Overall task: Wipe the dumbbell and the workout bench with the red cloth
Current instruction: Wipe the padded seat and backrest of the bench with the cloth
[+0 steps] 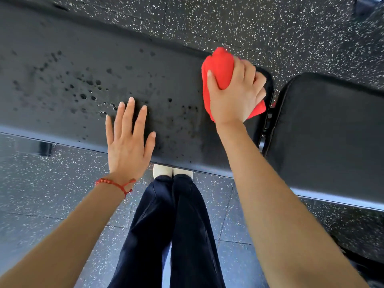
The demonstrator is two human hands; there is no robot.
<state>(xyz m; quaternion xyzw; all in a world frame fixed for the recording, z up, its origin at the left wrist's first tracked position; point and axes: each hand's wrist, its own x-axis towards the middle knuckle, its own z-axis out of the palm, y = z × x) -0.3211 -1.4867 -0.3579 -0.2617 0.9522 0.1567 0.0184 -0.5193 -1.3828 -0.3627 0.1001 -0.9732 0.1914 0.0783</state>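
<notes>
The right hand point(234, 94) is squeezing the red cloth point(220, 73) and pressing it on the right end of the long bench pad point(72, 65), probably to rub off the wet drops point(83, 96). The left hand point(128, 140) is lying flat with fingers spread wide, likely steadying the person. No dumbbell is showing.

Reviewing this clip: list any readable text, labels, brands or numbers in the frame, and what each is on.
None readable. The bench pads, red cloth, floor, trousers and bracelet show no print. The dark marks on the bench are wet droplets, not text.
</notes>
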